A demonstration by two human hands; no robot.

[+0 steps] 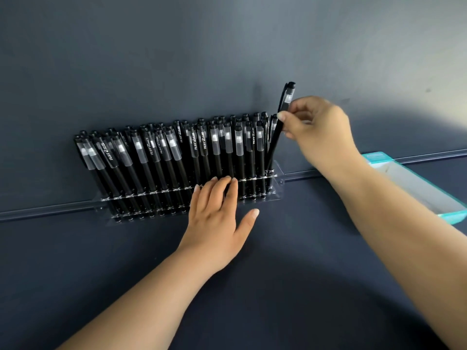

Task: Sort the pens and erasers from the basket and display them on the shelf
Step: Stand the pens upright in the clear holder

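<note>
1. A dark blue wall [227, 46] fills the view, with a thin clear rail [45, 210] running across it.
2. A clear rack [276, 170] hangs on the rail. It is packed with black pens [161, 157] standing in rows, and they lean a bit to the left.
3. The left hand [217, 218] lies flat against the front of the rack, fingers straight and close together, thumb out to the side. Its fingertips touch the low part of the pens. It holds nothing.
4. The right hand [318, 132] pinches one black pen [276, 137] near its cap, between thumb and fingers. This pen sticks up higher than the others. Its low end is down at the right end of the rack.
5. Far right, a white tray [417, 185] with a teal edge sits on the wall, behind the right arm.
</note>
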